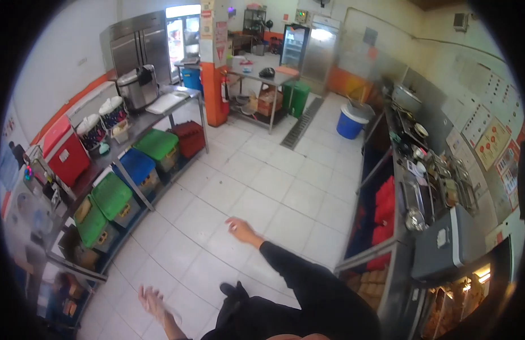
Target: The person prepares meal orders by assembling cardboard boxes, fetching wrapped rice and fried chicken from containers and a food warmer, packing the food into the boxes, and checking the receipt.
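My left hand (153,305) hangs low over the white floor tiles (217,198), its fingers apart and slightly curled, holding nothing. A thin clear covering seems to be on it. My right hand (242,231) is out in front over the tiles at the end of a black sleeve (291,266), with loosely bent fingers and nothing in it. Neither hand touches any object. Below them a dark shoe (234,290) shows on the floor.
Along the left, a steel table (135,133) bears a red cooler (67,150), with green-lidded bins (112,195) beneath. A counter (407,175) with a grey box (449,243) lines the right. Ahead are a steel table (257,71), an orange pillar (215,93) and a blue bucket (350,123).
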{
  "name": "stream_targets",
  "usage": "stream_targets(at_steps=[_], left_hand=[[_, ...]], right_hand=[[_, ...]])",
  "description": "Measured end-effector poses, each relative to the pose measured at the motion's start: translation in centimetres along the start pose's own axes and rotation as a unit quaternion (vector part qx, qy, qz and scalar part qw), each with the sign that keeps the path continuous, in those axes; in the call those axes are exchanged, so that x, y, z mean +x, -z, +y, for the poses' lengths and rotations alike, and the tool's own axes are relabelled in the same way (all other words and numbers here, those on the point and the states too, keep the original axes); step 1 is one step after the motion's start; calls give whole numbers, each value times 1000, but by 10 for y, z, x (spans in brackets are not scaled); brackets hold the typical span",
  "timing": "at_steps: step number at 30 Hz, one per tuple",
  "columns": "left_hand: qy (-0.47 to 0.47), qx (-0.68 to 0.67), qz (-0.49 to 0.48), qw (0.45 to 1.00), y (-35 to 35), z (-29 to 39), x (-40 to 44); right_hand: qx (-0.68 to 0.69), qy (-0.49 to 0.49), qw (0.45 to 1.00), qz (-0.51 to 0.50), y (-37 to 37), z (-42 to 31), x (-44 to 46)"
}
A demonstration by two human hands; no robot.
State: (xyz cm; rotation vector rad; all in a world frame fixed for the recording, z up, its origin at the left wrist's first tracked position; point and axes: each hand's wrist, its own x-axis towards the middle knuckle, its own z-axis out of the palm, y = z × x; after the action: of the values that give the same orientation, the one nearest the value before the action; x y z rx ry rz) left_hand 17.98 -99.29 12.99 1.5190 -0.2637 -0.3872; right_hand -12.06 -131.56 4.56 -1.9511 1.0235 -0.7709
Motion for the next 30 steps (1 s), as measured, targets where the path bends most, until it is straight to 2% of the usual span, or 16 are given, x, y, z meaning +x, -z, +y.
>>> stream_targets(at_steps=[1, 2, 4, 7, 8, 9, 10, 13, 15, 17, 20, 22, 23, 25, 28, 30], left_hand=[[61, 29, 75, 995, 3, 10, 21], [61, 20, 76, 995, 7, 4, 48], [94, 15, 168, 981, 22, -9, 106], [17, -51, 156, 986, -20, 3, 179], [-16, -119, 80, 990, -26, -14, 210], [-54, -183, 10, 982, -28, -29, 243], [-87, -94, 42, 991, -69, 0, 253], [-74, -89, 16, 993, -151, 69, 314], [-117, -153, -24, 981, -194, 80, 366], [-129, -160, -31, 978, -230, 93, 409], [-147, -222, -19, 964, -264, 83, 482], [-142, -217, 22, 966, -266, 94, 519], [-129, -188, 51, 972, -258, 96, 536], [-130, -139, 105, 976, -238, 99, 573], [-162, -94, 207, 960, -195, 91, 611], [-141, -72, 316, 935, -168, 83, 620]], right_hand=[[4, -7, 999, -37, -31, -7, 26], [6, -18, 997, -76, -57, -9, 40], [-49, -11, 981, -186, -95, -17, 51], [-23, 104, 935, -338, -153, 24, 47], [20, 136, 907, -397, -155, 34, 43], [143, 49, 868, -473, -126, 2, 36], [139, 13, 845, -517, -107, -20, 47], [-28, -96, 804, -587, -90, -31, 106], [-206, -137, 778, -577, -98, -26, 159], [-421, -127, 742, -507, -115, 27, 211], [-544, -54, 703, -456, -123, 78, 341], [-412, -177, 796, -406, -133, 73, 447], [-387, -150, 830, -374, -146, 66, 496], [-290, -5, 899, -327, -188, 51, 602], [-143, 247, 923, -259, -283, -30, 752], [-40, 256, 927, -270, -338, -152, 822]])
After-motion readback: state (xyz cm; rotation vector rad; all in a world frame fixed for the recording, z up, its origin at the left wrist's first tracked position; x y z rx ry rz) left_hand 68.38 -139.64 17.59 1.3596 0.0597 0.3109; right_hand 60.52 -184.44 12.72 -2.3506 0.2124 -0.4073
